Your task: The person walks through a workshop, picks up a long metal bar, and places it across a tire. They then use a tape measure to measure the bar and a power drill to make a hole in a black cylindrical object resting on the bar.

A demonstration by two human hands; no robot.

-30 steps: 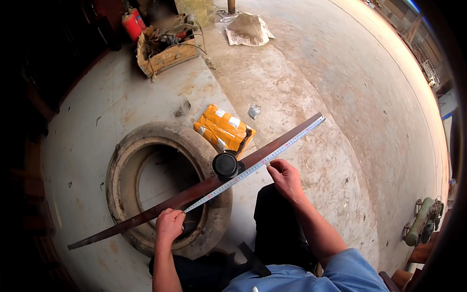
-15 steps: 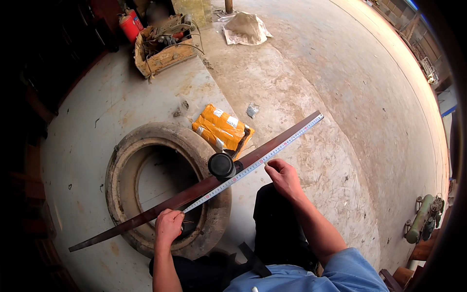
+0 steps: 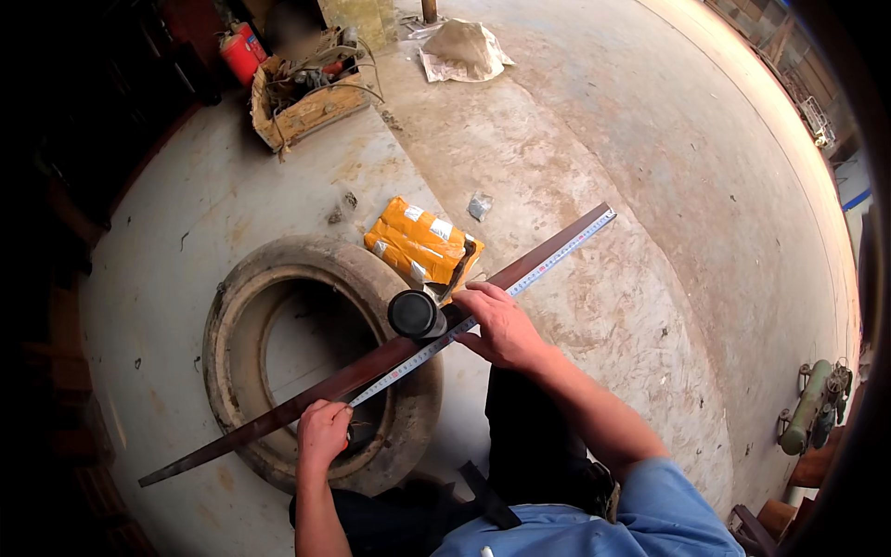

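A long, dark reddish-brown bar [image 3: 362, 366], narrowing at its lower left end, lies slanted across a worn tyre [image 3: 223, 371]. Along its near edge runs the white blade of a tape measure [image 3: 399, 371], reaching to the bar's upper right end. My left hand [image 3: 322, 434] is closed around the tape measure's case, mostly hidden, over the tyre's opening. Fingers bent over the bar and thumb on the near side, my right hand [image 3: 501, 327] grips the bar and covers part of the blade. Just left of it, a black round-topped cylinder [image 3: 413, 314] stands at the bar's middle.
Beyond the tyre lies a torn orange package [image 3: 413, 237], with a small grey packet [image 3: 480, 206] beside it. Farther off are a wooden crate of tools [image 3: 316, 116], red fire extinguishers [image 3: 239, 58] and a whitish sack [image 3: 464, 51]. A green cylinder [image 3: 806, 408] sits far right.
My right hand has moved left along the bar, from pinching at the blade's edge to gripping the bar beside the black cylinder. My left hand stays in place on the tape measure.
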